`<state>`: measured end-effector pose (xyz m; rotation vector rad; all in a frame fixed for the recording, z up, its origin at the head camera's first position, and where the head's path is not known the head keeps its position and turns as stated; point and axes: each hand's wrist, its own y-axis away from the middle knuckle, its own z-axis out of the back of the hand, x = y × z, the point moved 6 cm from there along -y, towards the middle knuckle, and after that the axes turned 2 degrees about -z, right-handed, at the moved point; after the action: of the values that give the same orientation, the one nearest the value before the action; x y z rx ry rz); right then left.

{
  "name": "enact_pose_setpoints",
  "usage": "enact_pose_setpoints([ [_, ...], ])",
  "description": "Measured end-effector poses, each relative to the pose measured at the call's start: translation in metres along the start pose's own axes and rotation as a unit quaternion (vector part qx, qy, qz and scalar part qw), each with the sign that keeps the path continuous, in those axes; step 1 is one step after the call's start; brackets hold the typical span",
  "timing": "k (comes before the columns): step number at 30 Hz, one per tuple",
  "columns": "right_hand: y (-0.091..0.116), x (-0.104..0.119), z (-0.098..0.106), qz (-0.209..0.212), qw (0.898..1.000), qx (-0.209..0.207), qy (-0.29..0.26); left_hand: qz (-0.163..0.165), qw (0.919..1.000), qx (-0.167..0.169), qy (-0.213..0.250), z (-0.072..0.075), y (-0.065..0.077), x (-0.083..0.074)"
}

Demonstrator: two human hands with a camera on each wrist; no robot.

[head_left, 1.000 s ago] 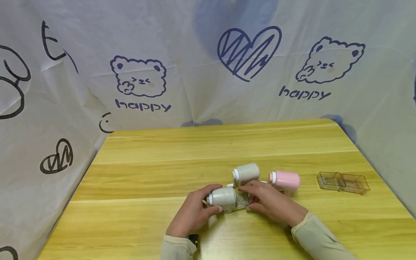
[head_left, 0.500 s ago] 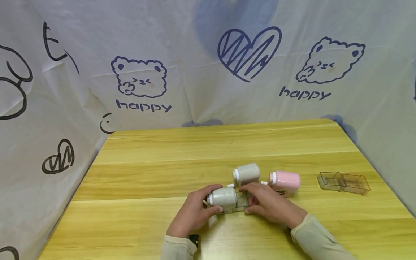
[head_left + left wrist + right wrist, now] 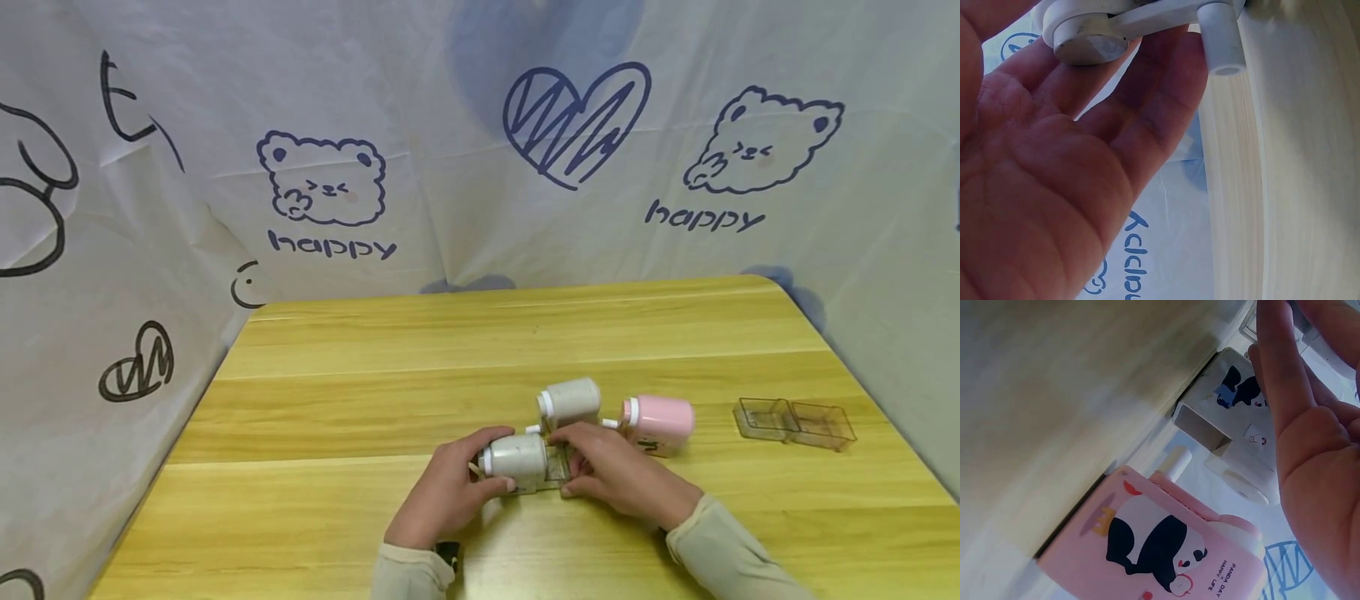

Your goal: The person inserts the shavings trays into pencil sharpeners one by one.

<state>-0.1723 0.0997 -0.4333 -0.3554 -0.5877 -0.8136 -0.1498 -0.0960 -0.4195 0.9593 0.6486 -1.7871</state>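
Observation:
My left hand [image 3: 453, 483] grips a grey hand-crank pencil sharpener [image 3: 519, 455], thumb on the near side and fingers behind. Its white crank [image 3: 1222, 37] shows above the fingers in the left wrist view. At the sharpener's right end, my right hand [image 3: 618, 471] pinches a clear shavings drawer [image 3: 557, 465] that sticks partly out of the body. Just behind lies a second grey sharpener [image 3: 572, 400]; the right wrist view shows its open drawer slot [image 3: 1202, 430] and panda print. A pink sharpener [image 3: 663, 417] with a panda picture stands right of it.
Two clear drawers [image 3: 763, 419] sit side by side at the right of the wooden table [image 3: 360, 375]. A white cloth [image 3: 450, 167] with drawn bears and hearts hangs behind and along the sides.
The clear drawer has slid left, deeper into the near grey sharpener, and my right hand has moved slightly left with it. My left hand keeps its hold in place.

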Motion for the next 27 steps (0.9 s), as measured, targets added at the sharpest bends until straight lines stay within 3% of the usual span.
enact_pose_setpoints([
  [15,-0.0003,0.0034,0.0009,0.026,0.999,-0.019,0.024,-0.004,1.0000,0.000,-0.004,0.0010,0.0009,-0.0002],
  [27,-0.0007,0.0063,0.0010,0.032,0.998,-0.011,0.045,0.005,1.0000,0.001,0.004,0.0004,0.0009,-0.0005],
])
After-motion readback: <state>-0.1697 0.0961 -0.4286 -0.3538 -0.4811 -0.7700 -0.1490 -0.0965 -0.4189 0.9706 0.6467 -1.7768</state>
